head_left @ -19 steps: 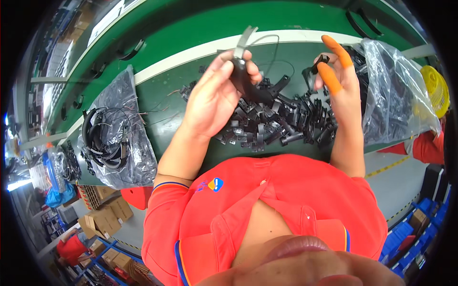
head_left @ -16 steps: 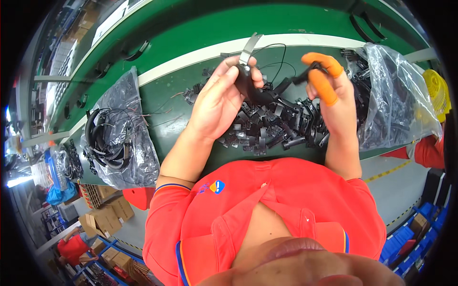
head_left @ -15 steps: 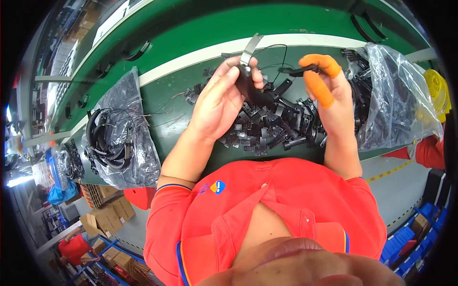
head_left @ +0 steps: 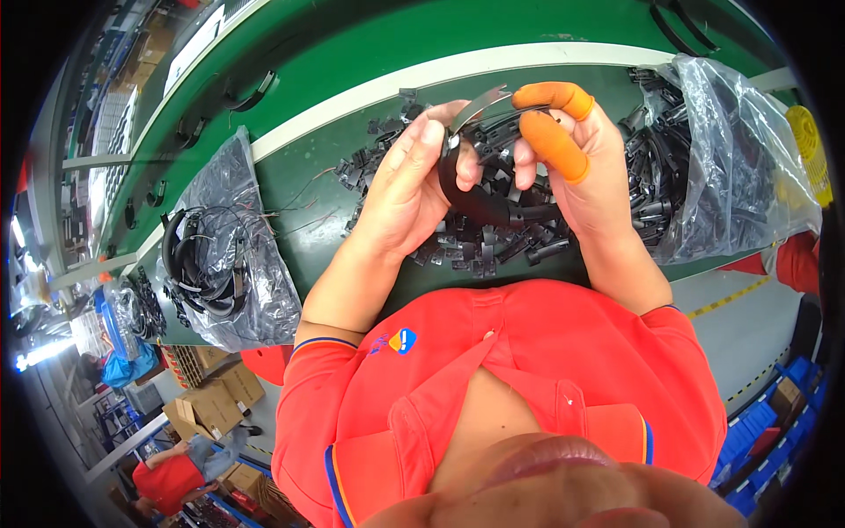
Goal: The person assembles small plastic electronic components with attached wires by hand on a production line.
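Observation:
My left hand point(head_left: 407, 180) is closed on a black curved headband point(head_left: 480, 204), which looks like part of a headset. A shiny metal strip point(head_left: 478, 107) stands up out of its end, above my fingers. My right hand point(head_left: 591, 167) wears orange finger cots point(head_left: 556, 145) on the thumb and forefinger. Those two fingers pinch a thin black piece point(head_left: 533, 109) close to the tip of the strip. Dark wires run between both hands; my fingers partly hide them. Under the hands lies a heap of small black clips point(head_left: 480, 251) on the green bench.
At the left, a clear plastic bag point(head_left: 268, 277) lies under several black headbands point(head_left: 189, 268). On the right stands another clear bag point(head_left: 726, 167) beside more black parts point(head_left: 656, 180), with a yellow basket point(head_left: 805, 154) behind. A pale ledge point(head_left: 352, 101) crosses the bench's back.
My right hand has moved left with the black piece, up to the metal strip. The headband has turned in my left hand, and its strip now leans right.

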`<state>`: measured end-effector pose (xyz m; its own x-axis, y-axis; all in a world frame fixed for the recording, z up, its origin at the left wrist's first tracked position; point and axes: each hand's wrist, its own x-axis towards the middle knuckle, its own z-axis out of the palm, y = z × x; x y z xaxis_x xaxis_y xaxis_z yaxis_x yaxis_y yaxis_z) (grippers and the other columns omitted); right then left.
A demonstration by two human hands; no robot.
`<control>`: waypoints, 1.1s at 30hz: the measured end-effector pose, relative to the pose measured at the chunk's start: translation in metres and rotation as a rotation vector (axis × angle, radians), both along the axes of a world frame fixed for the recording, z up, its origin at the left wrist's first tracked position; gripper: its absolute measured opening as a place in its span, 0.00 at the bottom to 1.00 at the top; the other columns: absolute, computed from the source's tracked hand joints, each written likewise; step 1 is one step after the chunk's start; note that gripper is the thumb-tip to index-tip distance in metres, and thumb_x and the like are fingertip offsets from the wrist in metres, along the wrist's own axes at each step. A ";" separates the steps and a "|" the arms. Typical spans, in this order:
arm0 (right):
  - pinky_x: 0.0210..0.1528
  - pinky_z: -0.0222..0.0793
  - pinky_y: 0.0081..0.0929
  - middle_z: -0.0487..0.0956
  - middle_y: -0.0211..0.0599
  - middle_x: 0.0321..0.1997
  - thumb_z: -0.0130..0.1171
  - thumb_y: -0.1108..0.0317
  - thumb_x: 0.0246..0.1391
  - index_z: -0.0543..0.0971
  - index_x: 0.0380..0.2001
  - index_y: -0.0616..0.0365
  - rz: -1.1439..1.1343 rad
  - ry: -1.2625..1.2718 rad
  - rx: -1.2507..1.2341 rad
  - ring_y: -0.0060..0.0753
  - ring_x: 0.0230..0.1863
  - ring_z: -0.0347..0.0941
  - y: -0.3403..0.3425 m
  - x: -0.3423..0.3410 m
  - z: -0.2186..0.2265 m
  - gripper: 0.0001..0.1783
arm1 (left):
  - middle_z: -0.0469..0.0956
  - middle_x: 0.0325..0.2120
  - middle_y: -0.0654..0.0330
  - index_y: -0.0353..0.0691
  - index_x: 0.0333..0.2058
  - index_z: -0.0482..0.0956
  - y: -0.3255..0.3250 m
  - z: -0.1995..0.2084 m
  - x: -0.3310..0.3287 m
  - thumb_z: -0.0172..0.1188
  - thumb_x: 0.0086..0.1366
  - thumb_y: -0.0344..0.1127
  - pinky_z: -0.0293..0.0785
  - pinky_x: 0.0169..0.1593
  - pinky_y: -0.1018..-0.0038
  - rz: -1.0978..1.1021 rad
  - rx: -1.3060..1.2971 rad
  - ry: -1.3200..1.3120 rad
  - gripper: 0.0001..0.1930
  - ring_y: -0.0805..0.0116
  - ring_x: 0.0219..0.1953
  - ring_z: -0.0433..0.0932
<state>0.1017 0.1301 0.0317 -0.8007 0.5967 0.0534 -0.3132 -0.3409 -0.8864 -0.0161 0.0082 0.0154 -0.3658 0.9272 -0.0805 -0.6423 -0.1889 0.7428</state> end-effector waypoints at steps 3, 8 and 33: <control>0.21 0.65 0.16 0.75 0.36 0.23 0.55 0.73 0.52 0.70 0.40 0.65 -0.034 0.021 0.063 0.23 0.18 0.69 0.000 0.001 0.001 0.12 | 0.69 0.23 0.65 0.37 0.49 0.65 0.001 -0.001 0.001 0.47 0.65 0.47 0.64 0.35 0.82 -0.007 0.012 -0.004 0.21 0.77 0.27 0.66; 0.22 0.66 0.16 0.75 0.38 0.23 0.56 0.73 0.51 0.70 0.40 0.66 -0.087 0.061 0.054 0.24 0.19 0.70 -0.005 -0.003 -0.002 0.13 | 0.69 0.26 0.66 0.38 0.52 0.64 0.002 0.000 0.005 0.50 0.63 0.47 0.64 0.35 0.82 -0.069 0.054 0.030 0.23 0.79 0.27 0.66; 0.35 0.63 0.20 0.76 0.35 0.36 0.41 0.50 0.60 0.71 0.47 0.64 0.068 -0.064 0.048 0.22 0.32 0.69 0.002 0.007 -0.022 0.27 | 0.71 0.23 0.64 0.37 0.42 0.69 0.000 -0.001 0.005 0.51 0.63 0.46 0.65 0.34 0.82 -0.099 -0.035 0.073 0.18 0.78 0.27 0.67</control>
